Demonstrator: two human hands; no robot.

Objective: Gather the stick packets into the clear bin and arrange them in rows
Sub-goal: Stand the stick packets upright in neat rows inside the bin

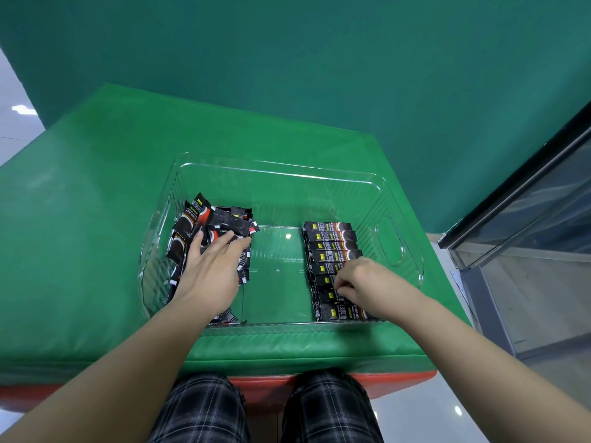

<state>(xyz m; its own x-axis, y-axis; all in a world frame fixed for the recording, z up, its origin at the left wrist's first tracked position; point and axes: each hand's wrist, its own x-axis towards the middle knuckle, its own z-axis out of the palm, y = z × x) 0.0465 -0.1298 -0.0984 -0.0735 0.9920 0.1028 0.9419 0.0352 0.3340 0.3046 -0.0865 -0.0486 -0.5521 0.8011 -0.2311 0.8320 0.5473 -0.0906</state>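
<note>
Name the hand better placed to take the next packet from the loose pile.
Left. The left hand already rests on the loose pile in the clear bin; the right hand is busy pinching at the neat row.

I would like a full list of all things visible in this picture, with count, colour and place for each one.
clear bin: one, transparent, middle of the green pad.
loose packets: a jumbled heap, count unclear, black with red and white, left side of the bin.
packet row: about eight visible, black, stacked neatly along the right side of the bin.
green pad: one, green with a red lower edge, under the bin.
green backdrop: one, dark green, behind the pad.
glass panel: one, dark-framed, far right.
left hand: fingers straight, resting on the loose packets.
right hand: fingers curled, pinching a packet in the row.
</note>
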